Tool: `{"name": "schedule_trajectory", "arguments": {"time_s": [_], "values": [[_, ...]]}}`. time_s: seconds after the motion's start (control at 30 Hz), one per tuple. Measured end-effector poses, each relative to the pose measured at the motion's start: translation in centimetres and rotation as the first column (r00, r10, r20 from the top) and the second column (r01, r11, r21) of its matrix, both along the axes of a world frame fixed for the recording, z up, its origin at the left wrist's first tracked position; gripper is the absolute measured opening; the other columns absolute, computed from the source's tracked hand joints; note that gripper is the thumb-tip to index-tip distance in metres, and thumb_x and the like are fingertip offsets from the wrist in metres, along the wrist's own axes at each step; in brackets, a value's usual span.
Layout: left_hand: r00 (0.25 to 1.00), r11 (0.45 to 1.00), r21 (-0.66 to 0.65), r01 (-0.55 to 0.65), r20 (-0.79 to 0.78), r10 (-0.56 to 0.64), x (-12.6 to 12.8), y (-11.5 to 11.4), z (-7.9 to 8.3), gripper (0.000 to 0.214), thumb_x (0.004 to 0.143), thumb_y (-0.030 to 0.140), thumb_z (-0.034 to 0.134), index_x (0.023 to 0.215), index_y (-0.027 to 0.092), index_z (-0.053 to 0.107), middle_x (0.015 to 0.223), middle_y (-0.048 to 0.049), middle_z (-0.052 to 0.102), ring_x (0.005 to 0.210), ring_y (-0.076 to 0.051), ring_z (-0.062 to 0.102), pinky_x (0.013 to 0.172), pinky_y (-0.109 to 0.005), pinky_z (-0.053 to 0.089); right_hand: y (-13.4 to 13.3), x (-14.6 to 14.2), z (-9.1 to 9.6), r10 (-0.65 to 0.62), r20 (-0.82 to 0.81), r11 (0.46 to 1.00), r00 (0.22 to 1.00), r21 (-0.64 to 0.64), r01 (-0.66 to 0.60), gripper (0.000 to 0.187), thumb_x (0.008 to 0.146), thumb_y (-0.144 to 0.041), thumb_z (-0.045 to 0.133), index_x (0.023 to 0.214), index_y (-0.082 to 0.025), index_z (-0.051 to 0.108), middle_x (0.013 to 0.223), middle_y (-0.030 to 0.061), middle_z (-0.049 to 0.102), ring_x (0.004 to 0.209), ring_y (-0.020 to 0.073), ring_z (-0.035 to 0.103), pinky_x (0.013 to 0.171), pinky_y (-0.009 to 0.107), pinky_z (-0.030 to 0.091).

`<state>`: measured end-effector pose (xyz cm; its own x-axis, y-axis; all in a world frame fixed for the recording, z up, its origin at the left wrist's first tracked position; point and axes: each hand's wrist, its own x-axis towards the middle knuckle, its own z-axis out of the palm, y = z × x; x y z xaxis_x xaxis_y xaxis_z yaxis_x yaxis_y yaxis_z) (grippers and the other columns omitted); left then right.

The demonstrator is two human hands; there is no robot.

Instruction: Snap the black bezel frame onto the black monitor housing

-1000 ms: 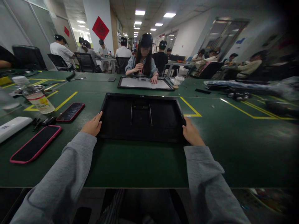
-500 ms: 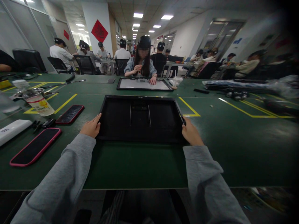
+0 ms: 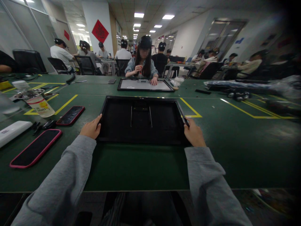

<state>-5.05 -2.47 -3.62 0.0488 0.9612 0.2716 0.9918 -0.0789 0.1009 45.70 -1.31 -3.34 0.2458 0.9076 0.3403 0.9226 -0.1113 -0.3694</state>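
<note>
A wide black monitor housing (image 3: 117, 122), shallow like a tray, lies in front of me with its inner side up. Two thin metal strips stand out in its middle. My left hand (image 3: 91, 127) is closed on its left edge, the thumb and fingers at the rim. On the opposite edge my right hand (image 3: 194, 133) grips the frame, its fingers partly hidden at the side. The housing rests on the green table (image 3: 141, 169) or just above it; I cannot tell which.
Left of me are a pink-cased phone (image 3: 35, 149), a second phone (image 3: 71, 115), a white power bank (image 3: 14, 133) and a bottle (image 3: 39, 105). Across the table, a person (image 3: 141, 67) works over a grey panel (image 3: 131, 84) beside a plastic cup (image 3: 178, 82). Wrapped parts (image 3: 237, 86) lie far right.
My right hand has shifted very slightly on the right edge. The housing and my left hand look almost unmoved.
</note>
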Motion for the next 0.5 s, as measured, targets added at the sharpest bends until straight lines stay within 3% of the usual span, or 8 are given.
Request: {"name": "schedule_trajectory", "arguments": {"time_s": [0.5], "values": [[1.0, 1.0, 0.021, 0.019, 0.004, -0.019, -0.34, -0.07, 0.4, 0.059, 0.092, 0.028, 0.034, 0.15, 0.018, 0.032, 0.14, -0.0105, 0.055, 0.12, -0.027, 0.059, 0.1, -0.042, 0.048, -0.14, 0.18, 0.17, -0.026, -0.001, 0.999, 1.0, 0.032, 0.026, 0.046, 0.089, -0.031, 0.046, 0.133, -0.019, 0.054, 0.101, 0.013, 0.073, 0.093, 0.0316, 0.068, 0.082, 0.044, 0.05]]}}
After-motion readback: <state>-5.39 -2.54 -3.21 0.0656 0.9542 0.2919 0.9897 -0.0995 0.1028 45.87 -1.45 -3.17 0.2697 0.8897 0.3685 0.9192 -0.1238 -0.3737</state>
